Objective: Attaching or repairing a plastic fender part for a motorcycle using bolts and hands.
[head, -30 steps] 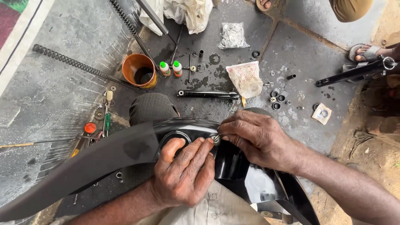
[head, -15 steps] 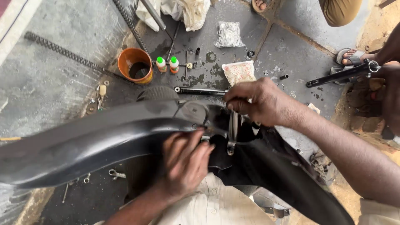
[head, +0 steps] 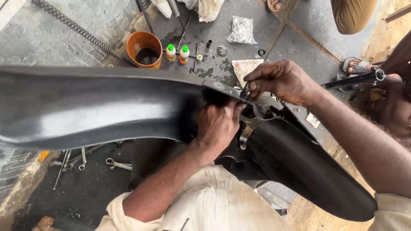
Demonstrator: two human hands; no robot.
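So on the far left there's a long coil spring (head: 81, 32) lying across the concrete floor (head: 51, 42), and lower down a few spanners (head: 85, 159) scattered on the dark oily patch. The big thing is a black mudguard (head: 98, 109) that stretches right across the view, held up over the person's lap, its other end dropping toward bottom right. Just behind its top edge sits an orange plastic cup (head: 145, 49) with two small green-capped bottles (head: 177, 53) right beside it, plus a crumpled clear bag (head: 242, 30) further back.

Around the middle, the left hand (head: 218, 124) is tucked under the mudguard's edge, grip curled tight on the edge of the mudguard there, though I can't tell exactly what the fingertips press on. Just right of that, the right hand (head: 278, 81) pinches a small metal tool (head: 246, 90) at the top edge, fingers closed on it. Far right there's somebody else's sandalled foot (head: 357, 66) and a dark metal bar (head: 351, 80).
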